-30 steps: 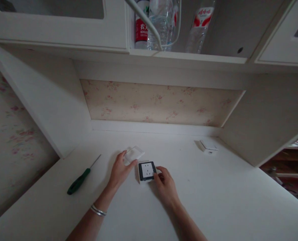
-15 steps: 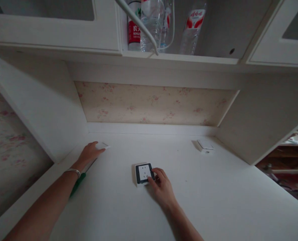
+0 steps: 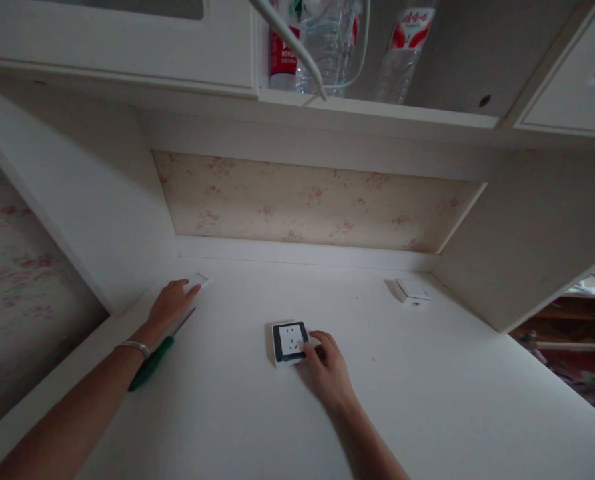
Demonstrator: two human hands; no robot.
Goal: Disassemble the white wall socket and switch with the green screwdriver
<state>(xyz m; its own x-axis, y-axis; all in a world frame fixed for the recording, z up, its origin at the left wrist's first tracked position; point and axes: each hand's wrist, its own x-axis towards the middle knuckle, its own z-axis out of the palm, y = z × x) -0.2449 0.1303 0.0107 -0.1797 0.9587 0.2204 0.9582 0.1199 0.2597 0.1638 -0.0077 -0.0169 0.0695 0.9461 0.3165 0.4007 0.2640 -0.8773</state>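
**Inspector:** State the position of the socket.

**Me:** The socket (image 3: 290, 341), a white face in a dark frame, lies flat, face up, on the white desk (image 3: 427, 400), about the middle and near the front.

**Inspector:** Your right hand?

**Me:** My right hand (image 3: 329, 368) lies palm down just right of the socket. The fingers are bent and their tips touch its right edge. I cannot tell whether they pinch it or only rest against it.

**Inspector:** Your left hand?

**Me:** My left hand (image 3: 171, 301) is stretched out to the far left, well apart from the socket and close to the side panel. It is flat, fingers extended, not clenched. The fingertips lie on the near end of a thin white cover plate (image 3: 200, 280), which lies on the desk.

**Inspector:** Anything beside that hand?

**Me:** A screwdriver (image 3: 150, 361) with a green handle lies on the desk beside my left wrist, its shaft pointing toward the hand. There is a bracelet (image 3: 133, 347) on that wrist.

**Inspector:** Other items noted?

**Me:** A small white block (image 3: 412, 291) sits at the back right of the desk, well apart from both hands. Plastic bottles (image 3: 327, 40) stand on the shelf (image 3: 377, 113) overhead.
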